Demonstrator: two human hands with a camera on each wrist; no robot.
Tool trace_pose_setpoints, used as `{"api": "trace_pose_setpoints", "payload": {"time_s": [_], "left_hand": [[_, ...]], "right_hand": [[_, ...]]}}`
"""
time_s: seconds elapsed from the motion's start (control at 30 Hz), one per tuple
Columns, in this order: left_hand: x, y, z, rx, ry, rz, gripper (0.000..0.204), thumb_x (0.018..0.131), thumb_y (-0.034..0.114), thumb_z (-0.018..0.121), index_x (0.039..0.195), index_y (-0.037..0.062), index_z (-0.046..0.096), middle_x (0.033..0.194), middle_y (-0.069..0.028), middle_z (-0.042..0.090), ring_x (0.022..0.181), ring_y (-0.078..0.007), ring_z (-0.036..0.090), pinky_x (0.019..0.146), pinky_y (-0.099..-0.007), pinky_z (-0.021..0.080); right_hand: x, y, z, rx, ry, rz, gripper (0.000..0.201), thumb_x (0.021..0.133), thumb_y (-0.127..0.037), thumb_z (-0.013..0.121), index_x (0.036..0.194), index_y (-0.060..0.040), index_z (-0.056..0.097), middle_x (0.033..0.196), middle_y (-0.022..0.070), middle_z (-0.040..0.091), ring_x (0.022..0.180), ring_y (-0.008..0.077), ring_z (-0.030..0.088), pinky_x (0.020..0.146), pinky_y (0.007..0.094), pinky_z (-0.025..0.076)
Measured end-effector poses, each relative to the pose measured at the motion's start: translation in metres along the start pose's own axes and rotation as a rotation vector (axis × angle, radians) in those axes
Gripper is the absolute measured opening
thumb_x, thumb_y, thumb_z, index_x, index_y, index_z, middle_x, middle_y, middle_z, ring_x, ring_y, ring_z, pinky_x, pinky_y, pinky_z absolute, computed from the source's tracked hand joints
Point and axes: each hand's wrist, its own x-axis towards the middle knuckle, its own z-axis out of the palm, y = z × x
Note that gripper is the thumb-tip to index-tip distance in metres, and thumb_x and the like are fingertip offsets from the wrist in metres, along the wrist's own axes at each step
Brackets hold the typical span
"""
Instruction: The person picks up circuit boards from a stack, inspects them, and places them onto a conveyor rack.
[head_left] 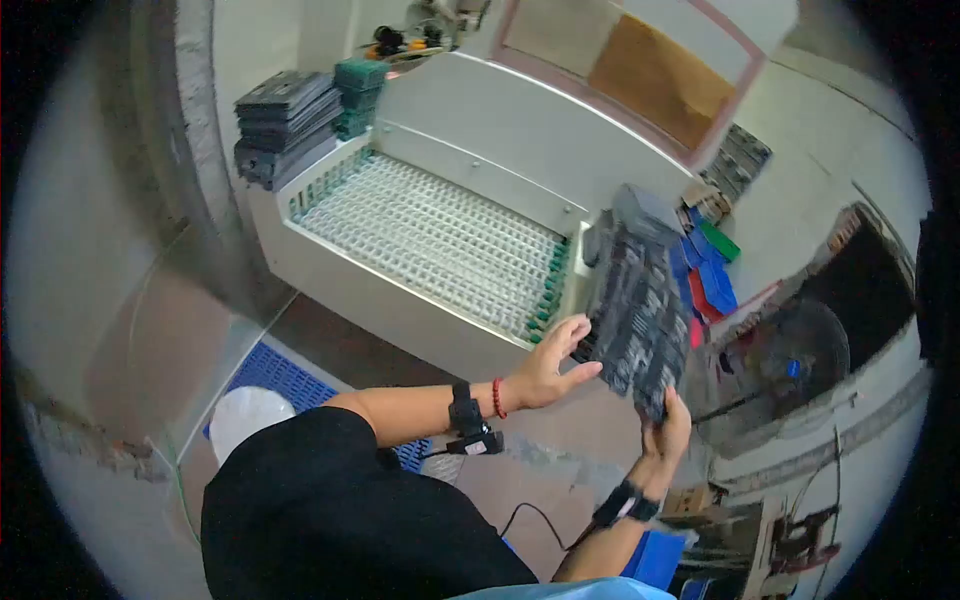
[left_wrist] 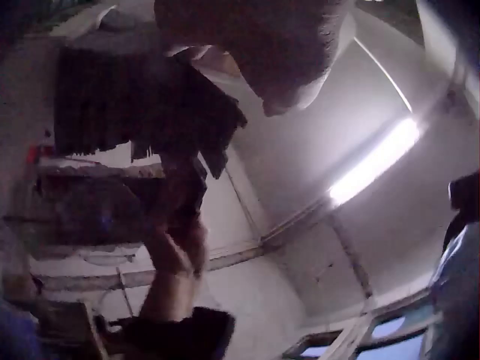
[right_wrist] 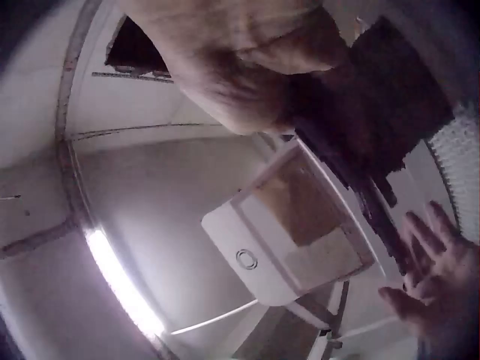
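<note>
A stack of dark grey moulded panels (head_left: 640, 310) hangs over the right end of a white machine, tilted. My right hand (head_left: 668, 430) grips its lower right corner; in the right wrist view the palm (right_wrist: 247, 67) lies against the dark panels (right_wrist: 397, 97). At the stack's left edge is my left hand (head_left: 550, 368), fingers spread and fairly straight; in the right wrist view the same hand (right_wrist: 431, 277) is beside the panel edges. The left wrist view is dark, with the stack (left_wrist: 127, 97) and the right hand (left_wrist: 176, 251) below it.
The white machine (head_left: 400, 310) has a bed of pale pegs (head_left: 430, 240) under a raised lid (head_left: 560, 110). Grey panels (head_left: 285, 120) and green blocks (head_left: 360, 95) stand at its left corner. A fan (head_left: 790, 365) and blue bins (head_left: 710, 280) are at right, a blue mat (head_left: 275, 380) below.
</note>
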Motion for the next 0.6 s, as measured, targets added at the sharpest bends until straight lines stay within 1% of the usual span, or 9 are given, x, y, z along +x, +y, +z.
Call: {"api": "trace_pose_setpoints", "payload": {"time_s": [0.07, 0.1, 0.17, 0.2, 0.3, 0.33, 0.37, 0.43, 0.6], "left_hand": [[-0.011, 0.001, 0.009, -0.519, 0.011, -0.366, 0.058, 0.087, 0.026, 0.055, 0.131, 0.0019, 0.026, 0.13, -0.0092, 0.036, 0.12, -0.0232, 0.04, 0.095, -0.032, 0.037], [-0.024, 0.001, -0.045, -0.492, 0.032, -0.442, 0.058, 0.087, 0.026, 0.055, 0.131, 0.0019, 0.026, 0.13, -0.0092, 0.036, 0.12, -0.0232, 0.04, 0.095, -0.032, 0.037], [-0.03, 0.016, -0.07, -0.999, -0.073, -0.76, 0.05, 0.091, 0.024, 0.047, 0.13, 0.0006, 0.028, 0.127, -0.012, 0.04, 0.117, -0.0213, 0.042, 0.095, -0.0333, 0.036], [-0.029, 0.023, -0.08, -1.082, -0.175, -0.709, 0.048, 0.093, 0.03, 0.04, 0.129, 0.0001, 0.031, 0.128, -0.0128, 0.04, 0.114, -0.0211, 0.044, 0.095, -0.0344, 0.037], [-0.029, 0.027, -0.111, -1.299, -0.14, -0.681, 0.051, 0.093, 0.036, 0.036, 0.128, -0.0006, 0.033, 0.127, -0.0137, 0.043, 0.115, -0.0212, 0.043, 0.095, -0.0353, 0.036], [-0.026, 0.035, -0.125, -1.289, -0.121, -0.645, 0.05, 0.093, 0.038, 0.033, 0.128, 0.0016, 0.035, 0.125, -0.0127, 0.045, 0.113, -0.022, 0.046, 0.096, -0.039, 0.036], [-0.022, 0.04, -0.139, -1.289, -0.115, -0.644, 0.05, 0.093, 0.038, 0.033, 0.128, 0.0016, 0.035, 0.125, -0.0127, 0.045, 0.113, -0.022, 0.046, 0.096, -0.039, 0.036], [-0.016, 0.047, -0.171, -1.316, 0.003, -0.546, 0.049, 0.093, 0.036, 0.034, 0.127, -0.0001, 0.036, 0.125, -0.015, 0.045, 0.113, -0.0229, 0.046, 0.097, -0.0381, 0.036], [-0.034, 0.016, -0.243, -1.088, 0.318, -0.744, 0.036, 0.092, 0.021, 0.038, 0.114, -0.0056, 0.048, 0.105, -0.015, 0.059, 0.091, -0.0213, 0.061, 0.082, -0.0329, 0.049]], "right_hand": [[-0.032, -0.005, -0.012, -0.004, 0.056, -0.061, 0.024, 0.088, -0.015, 0.047, 0.098, 0.0055, 0.055, 0.091, 0.0102, 0.059, 0.079, 0.0188, 0.058, 0.072, 0.0305, 0.046], [-0.045, 0.03, 0.026, -0.005, 0.129, -0.045, 0.024, 0.088, -0.015, 0.047, 0.099, 0.0053, 0.054, 0.09, 0.0103, 0.059, 0.079, 0.0185, 0.058, 0.071, 0.0309, 0.047], [-0.064, 0.03, 0.064, -0.033, 0.103, -0.06, 0.025, 0.088, -0.014, 0.048, 0.099, 0.0066, 0.053, 0.089, 0.0114, 0.059, 0.077, 0.0184, 0.058, 0.068, 0.0312, 0.049], [-0.075, 0.027, 0.081, -0.08, 0.087, -0.091, 0.025, 0.087, -0.014, 0.049, 0.099, 0.0079, 0.052, 0.088, 0.0124, 0.059, 0.075, 0.0182, 0.059, 0.065, 0.0315, 0.05], [-0.081, 0.033, 0.134, -0.021, 0.078, -0.047, 0.029, 0.087, -0.012, 0.047, 0.106, 0.0094, 0.049, 0.091, 0.0134, 0.059, 0.077, 0.0196, 0.059, 0.068, 0.0327, 0.051], [-0.078, 0.036, 0.147, 0.023, 0.043, 0.072, 0.028, 0.087, -0.01, 0.047, 0.107, 0.0096, 0.048, 0.092, 0.0142, 0.059, 0.077, 0.0202, 0.059, 0.068, 0.0318, 0.05], [-0.074, 0.056, 0.147, -0.01, 0.094, 0.026, 0.028, 0.086, -0.009, 0.047, 0.107, 0.0102, 0.048, 0.091, 0.0142, 0.059, 0.076, 0.0198, 0.06, 0.068, 0.0309, 0.05], [-0.06, 0.072, 0.184, 0.091, -0.028, 0.111, 0.027, 0.085, -0.007, 0.048, 0.105, 0.0102, 0.049, 0.09, 0.0139, 0.06, 0.074, 0.0188, 0.06, 0.068, 0.0295, 0.05], [-0.024, 0.148, 0.229, 0.079, -0.182, 0.237, 0.022, 0.087, -0.007, 0.049, 0.103, 0.0087, 0.051, 0.092, 0.0103, 0.059, 0.078, 0.0134, 0.057, 0.071, 0.0269, 0.046]]}}
